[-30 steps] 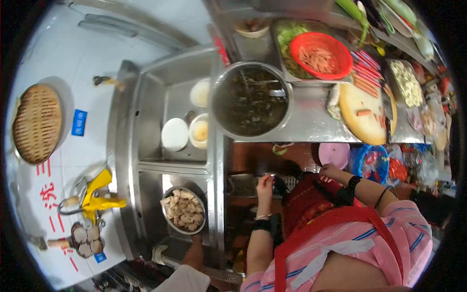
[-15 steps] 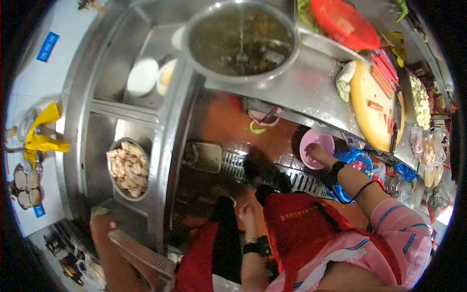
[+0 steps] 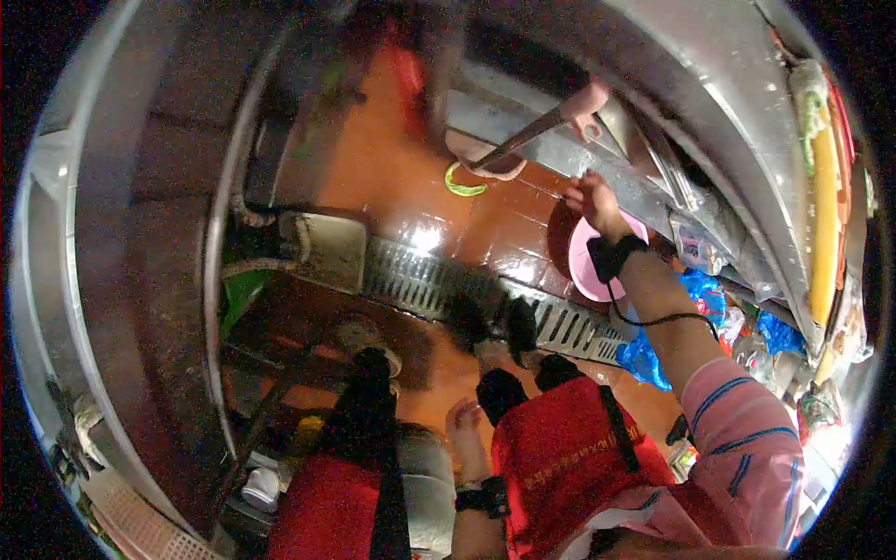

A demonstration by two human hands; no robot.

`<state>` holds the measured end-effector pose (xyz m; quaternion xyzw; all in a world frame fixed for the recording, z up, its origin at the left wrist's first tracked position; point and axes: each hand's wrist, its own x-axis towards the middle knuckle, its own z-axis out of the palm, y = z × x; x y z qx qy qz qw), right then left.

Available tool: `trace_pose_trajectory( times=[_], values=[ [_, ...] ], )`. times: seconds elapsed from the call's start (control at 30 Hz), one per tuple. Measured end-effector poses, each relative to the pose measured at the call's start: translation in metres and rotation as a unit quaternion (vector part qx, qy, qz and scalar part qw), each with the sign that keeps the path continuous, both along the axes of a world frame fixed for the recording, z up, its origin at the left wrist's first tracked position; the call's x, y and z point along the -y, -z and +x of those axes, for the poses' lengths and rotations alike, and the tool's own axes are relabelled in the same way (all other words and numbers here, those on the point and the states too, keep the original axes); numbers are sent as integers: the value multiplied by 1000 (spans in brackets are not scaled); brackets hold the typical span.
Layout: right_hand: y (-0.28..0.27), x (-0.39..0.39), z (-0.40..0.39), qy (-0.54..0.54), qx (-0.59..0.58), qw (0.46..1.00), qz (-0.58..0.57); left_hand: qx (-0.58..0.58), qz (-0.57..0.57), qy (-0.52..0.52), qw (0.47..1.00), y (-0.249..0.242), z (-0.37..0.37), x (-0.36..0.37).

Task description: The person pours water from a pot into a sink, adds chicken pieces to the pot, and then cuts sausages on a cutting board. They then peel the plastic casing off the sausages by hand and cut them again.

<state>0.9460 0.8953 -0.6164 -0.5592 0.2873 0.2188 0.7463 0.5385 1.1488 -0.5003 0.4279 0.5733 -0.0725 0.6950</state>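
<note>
Wet orange floor tiles (image 3: 392, 187) and a metal drain grate (image 3: 439, 289) lie below us, under the steel surface (image 3: 719, 103). Our right hand (image 3: 593, 201) reaches out above the pink basin (image 3: 583, 266) on the floor, fingers loosely spread and holding nothing. Our left hand (image 3: 464, 425) hangs by the red apron (image 3: 560, 457), loosely curled, empty as far as we can tell.

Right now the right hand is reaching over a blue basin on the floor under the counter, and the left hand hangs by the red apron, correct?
Not quite: the head view shows the basin is pink, not blue. The right hand reaches over it; the left hand hangs by the red apron.
</note>
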Motion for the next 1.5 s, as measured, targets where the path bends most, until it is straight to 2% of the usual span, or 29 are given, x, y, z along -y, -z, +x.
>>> trace_pose_trajectory(
  times=[0.03,0.1,0.13,0.2,0.3,0.43,0.47,0.6,0.73,0.8,0.87,0.93,0.97,1.0,1.03,1.07,1.1,1.13,1.2,1.23,1.33,1.37,1.47,1.5],
  values=[
    [-2,-7,10,0,-3,1000,-3,-18,-2,-4,1000,6,-2,1],
    [-1,-18,34,182,-33,983,-8,-34,-6,-10,999,14,7,2],
    [8,-15,47,180,-32,983,-11,-16,2,-28,999,25,1,4],
    [20,-12,63,220,-9,972,86,1,7,-47,999,35,7,2],
    [45,14,81,194,34,978,66,-10,12,-42,999,53,10,2],
    [60,49,109,223,71,972,32,14,15,-31,999,67,12,-1],
    [63,51,115,224,80,971,30,38,13,-25,999,68,14,-1],
    [73,49,134,203,106,973,17,12,-20,-40,999,94,4,-7],
    [90,25,132,158,112,981,3,-8,5,-15,1000,107,-1,-8],
    [97,36,113,149,101,983,-34,0,2,-9,1000,96,11,-10],
    [106,75,83,183,83,973,-113,-43,17,2,999,71,42,-14],
    [129,163,54,264,42,943,-200,-23,8,-20,1000,87,25,-11],
    [110,174,37,274,4,923,-271,-6,7,-41,999,95,12,-11],
    [94,181,12,269,16,917,-293,-10,0,-44,999,104,-2,-14],
    [157,291,1,354,21,881,-313,-5,-14,-42,999,115,-17,-19],
    [117,265,-7,354,6,855,-378,2,-27,-42,999,110,3,-20],
    [104,252,-10,370,18,848,-378,-50,43,28,997,94,20,-16],
    [92,243,-14,386,31,841,-379,-52,38,23,998,106,8,-12],
    [87,241,-5,389,57,829,-397,-8,27,-22,999,132,-18,-15],
    [86,241,2,385,71,823,-412,-22,-14,-55,998,138,-22,-18],
    [85,240,31,362,111,799,-467,-75,28,-19,997,129,6,-18],
    [87,239,43,351,123,790,-487,-73,31,-23,997,142,-9,-21],
    [85,239,77,310,135,767,-546,-82,-31,16,996,167,-38,-27],
    [86,244,87,296,135,753,-572,-55,0,-29,998,153,-13,-24]
  ],
)
